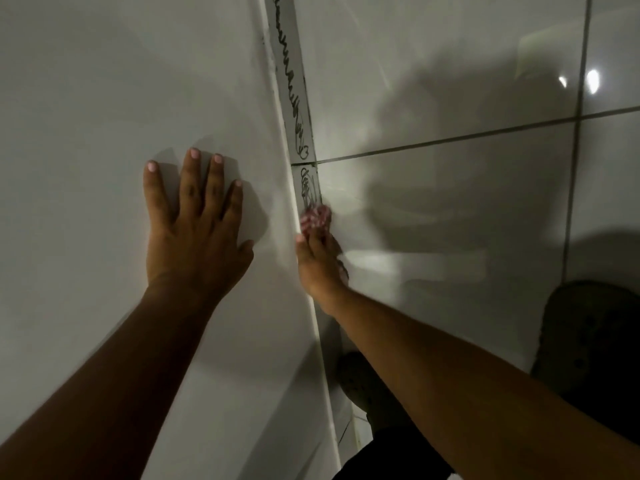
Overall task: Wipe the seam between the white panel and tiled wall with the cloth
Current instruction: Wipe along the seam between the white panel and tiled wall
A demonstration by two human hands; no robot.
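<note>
The white panel fills the left half of the view, and the glossy tiled wall fills the right. Between them runs a narrow seam strip covered in dark scribbled marks. My left hand lies flat on the panel with its fingers spread, holding nothing. My right hand is closed around a red-and-white checked cloth and presses it onto the seam just below the horizontal grout line. The cloth looks blurred. Most of it is hidden inside my fingers.
Dark grout lines cross the tiles. Two dark shoes show low down, one under my right forearm and one at the right edge. Shadows of my arms fall across the tiles.
</note>
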